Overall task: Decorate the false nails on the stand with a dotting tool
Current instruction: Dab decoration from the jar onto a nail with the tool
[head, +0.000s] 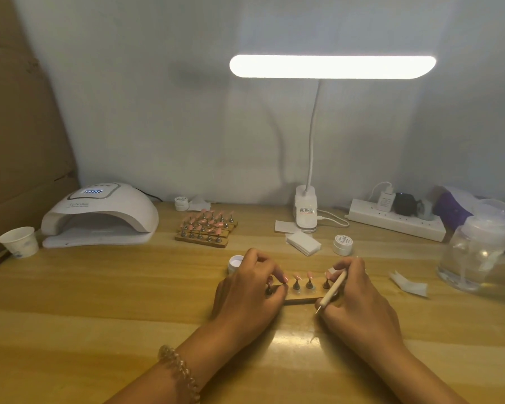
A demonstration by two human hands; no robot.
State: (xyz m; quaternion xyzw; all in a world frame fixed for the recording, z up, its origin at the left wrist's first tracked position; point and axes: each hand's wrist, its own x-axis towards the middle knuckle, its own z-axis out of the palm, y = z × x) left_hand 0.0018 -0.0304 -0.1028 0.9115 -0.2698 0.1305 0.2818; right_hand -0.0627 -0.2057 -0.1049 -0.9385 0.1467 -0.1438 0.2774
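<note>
My left hand (251,287) pinches the end peg (269,289) of the stand (302,298), which lies on the worktop (129,301) between my hands; my right hand (362,293) is curled round the tool (333,290), its tip pointing back at me, off the nails (297,277); I judge I should steady the stand, bring the tip round, load it lightly and touch straight down. The open pot (235,262) sits just behind my left hand, so reaching it means crossing over; wipes (303,243), a shut pot (343,244), more stands (206,228), the curing lamp (99,217) and a jar (473,252) lie farther out.
</note>
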